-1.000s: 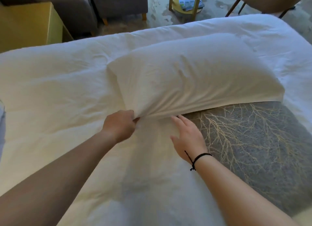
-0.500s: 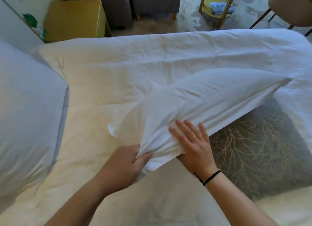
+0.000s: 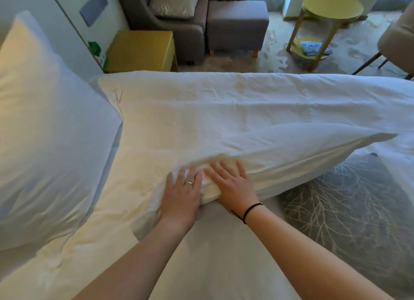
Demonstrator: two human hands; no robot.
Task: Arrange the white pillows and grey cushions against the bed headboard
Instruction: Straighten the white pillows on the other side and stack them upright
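1. While the white duvet (image 3: 224, 102) is covering the whole bed, one white pillow (image 3: 44, 131) is leaning at the bed's left edge.
2. A second white pillow (image 3: 280, 152) is lying mid-bed, its right end overlapping a grey cushion (image 3: 347, 210) near the right edge.
3. It is looking soft, light and floppy; taking both near corners seems best.
4. The left hand (image 3: 181, 194) and right hand (image 3: 233, 185) are pressing flat on its near end, fingers spread, clasping nothing.
5. Beyond the far edge, an armchair (image 3: 170, 24) and a yellow side table (image 3: 329, 10) are standing.
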